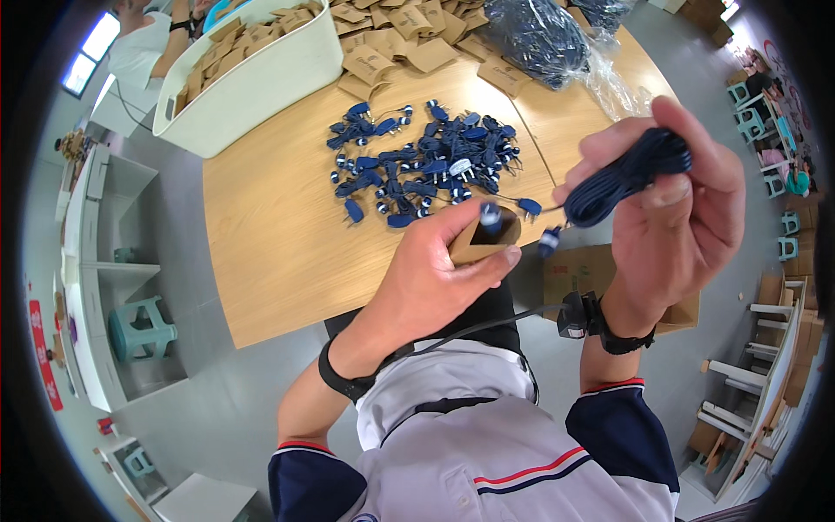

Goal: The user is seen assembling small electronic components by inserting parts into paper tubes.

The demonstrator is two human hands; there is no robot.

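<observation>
Above the near side of the bench [261, 278]: two bare hands, both busy, one of each item between them.
Left hand [439, 265]: gripping one brown paper pouch [470, 254], its mouth open toward the bench, a blue piece with a pale band [490, 217] showing at the opening.
Right hand [687, 213]: fingers and thumb pinching one coiled dark blue cord [613, 184], held up to the right of the pouch and apart from it; two blue end pieces [550, 242] show near the coil.
Blue heap [417, 165]: corded pieces tangled mid-bench, too many to count; the left hand and pouch stand in front of its near edge.
White bin [261, 83]: one, at the far left, packed with brown packets.
Loose packets [409, 22]: scattered along the far side, overlapping past counting.
Plastic bags: two dark-filled ones, the larger [535, 39] near the packets, with clear wrap [613, 83] crumpled beside it.
Cardboard box [578, 270]: one, below the bench edge, partly behind the right forearm.
Wristbands [335, 374]: two, black, one per wrist; a cable [487, 326] crosses between the forearms.
Green stool [143, 331]: one, in the shelf unit [91, 287] at left.
</observation>
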